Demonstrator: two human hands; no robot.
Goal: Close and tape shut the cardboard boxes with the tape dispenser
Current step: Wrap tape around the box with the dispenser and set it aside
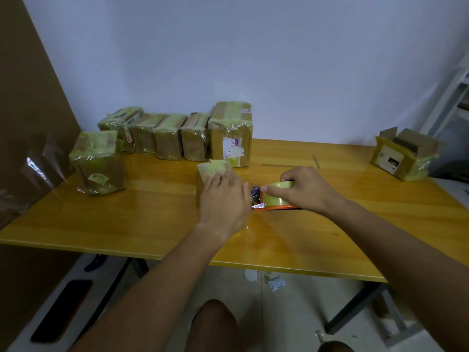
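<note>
- Box (214, 171) stands in the middle of the table (152, 214), wrapped in yellowish tape on its top; most of it is hidden behind the left hand.
- Left hand (223, 199) lies flat on the top of this box, the fingers straight and pressing down, pointing to the far side.
- Dispenser (275, 199) is just right of the box, touching its right side; it has an orange frame and a roll of yellowish tape (281, 185).
- Right hand (302, 190) holds the dispenser from above, the fingers curled round the tape roll and the thumb stretched toward the box.
- Six taped boxes are at the far left of the table: a row of four small ones (162, 135) along the wall, a taller one (231, 133) with white labels at the right end of the row, and one more (97, 162) nearer, at the left edge.
- Open box (403, 153) stands at the far right corner of the table, its flaps up, well apart from the hands.
- Paper scraps (275, 283) lie on the floor under the near edge of the table.
</note>
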